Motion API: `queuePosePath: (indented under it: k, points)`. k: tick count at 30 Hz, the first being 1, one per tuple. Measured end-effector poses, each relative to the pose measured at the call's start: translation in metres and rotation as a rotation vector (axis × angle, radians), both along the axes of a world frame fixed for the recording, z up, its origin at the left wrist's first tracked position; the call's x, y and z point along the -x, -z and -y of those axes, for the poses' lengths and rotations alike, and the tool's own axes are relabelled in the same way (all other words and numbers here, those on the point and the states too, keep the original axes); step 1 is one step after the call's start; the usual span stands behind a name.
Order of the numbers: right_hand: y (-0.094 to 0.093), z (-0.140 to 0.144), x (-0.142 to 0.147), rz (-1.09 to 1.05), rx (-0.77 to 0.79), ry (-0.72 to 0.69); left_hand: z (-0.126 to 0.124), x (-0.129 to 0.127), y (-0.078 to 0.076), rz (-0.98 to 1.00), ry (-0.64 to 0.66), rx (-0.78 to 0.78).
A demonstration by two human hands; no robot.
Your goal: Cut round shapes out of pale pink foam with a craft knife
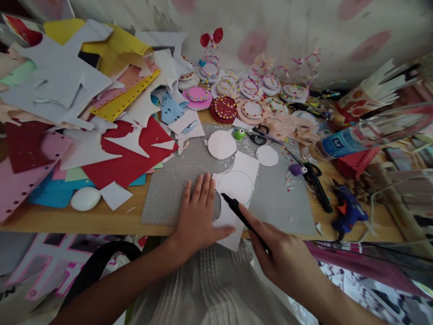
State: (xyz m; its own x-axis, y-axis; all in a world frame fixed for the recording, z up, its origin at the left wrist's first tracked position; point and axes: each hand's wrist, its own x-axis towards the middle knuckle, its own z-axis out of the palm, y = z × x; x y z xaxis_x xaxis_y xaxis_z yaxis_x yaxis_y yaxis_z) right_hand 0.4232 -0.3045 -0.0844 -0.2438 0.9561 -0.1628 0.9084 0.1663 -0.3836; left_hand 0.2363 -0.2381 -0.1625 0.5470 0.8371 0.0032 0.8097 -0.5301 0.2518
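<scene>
The left hand [198,216] lies flat, palm down, on the gray mat [280,203] and the edge of the white paper [241,167]. Its fingers are straight and only a little way apart, and its thumb sticks out to the side over the paper. It is not gripping anything.

The right hand [280,248] has its fingers clamped on a black pen-shaped tool [245,220]. The tool leans, and its tip is at the left side of a thin blue-green circle [252,180] drawn on the paper. I cannot tell if the tip touches. The paper is on the mat, and its bottom end hangs past the front of the wooden surface [111,221].

Just behind the paper is a big white paper round [221,144], and a smaller white round [267,155] is to the right. Scissors [260,135] lie behind them. Farther right are a blue glue gun [348,210] and a clear bottle [341,142]. A big messy pile of paper scraps [57,81] is on the left.
</scene>
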Motion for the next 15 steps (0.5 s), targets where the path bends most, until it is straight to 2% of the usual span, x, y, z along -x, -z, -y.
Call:
queuePosePath:
  k: [7, 15]
  points:
    - [0.0057, -0.0015, 0.0021, 0.02, 0.036, 0.011, -0.001, -0.0004, 0.0008, 0.018, 0.001, -0.005]
    - [0.0087, -0.0024, 0.0035, 0.03, 0.059, -0.042, -0.0003, -0.004, -0.0015, -0.049, -0.009, 0.0]
